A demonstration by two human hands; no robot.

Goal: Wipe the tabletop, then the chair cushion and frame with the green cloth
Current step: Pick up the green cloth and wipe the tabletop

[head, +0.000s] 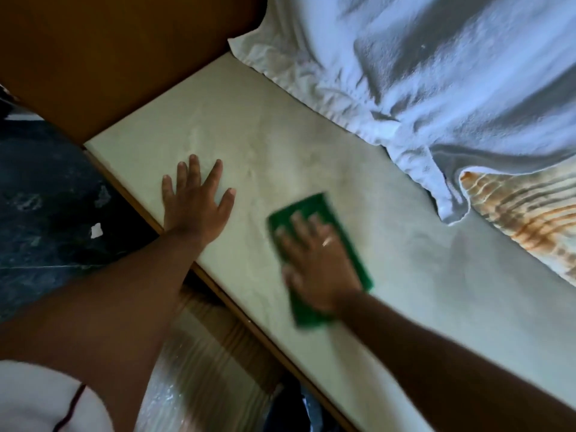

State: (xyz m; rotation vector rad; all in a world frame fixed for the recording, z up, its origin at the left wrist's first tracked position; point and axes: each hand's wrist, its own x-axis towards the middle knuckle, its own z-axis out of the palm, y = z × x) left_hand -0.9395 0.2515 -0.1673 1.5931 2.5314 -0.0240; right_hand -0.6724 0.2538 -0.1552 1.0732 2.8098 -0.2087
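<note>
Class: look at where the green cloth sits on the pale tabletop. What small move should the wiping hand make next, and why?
Probably sweep the green cloth under the right hand toward the left hand. The tabletop between them is bare, while the white towel covers the far side.

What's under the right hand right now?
The right hand lies flat on the green cloth, pressing it onto the pale tabletop. Cloth edges show all around the hand. The tabletop patch beneath the cloth is covered, so its state cannot be seen.
</note>
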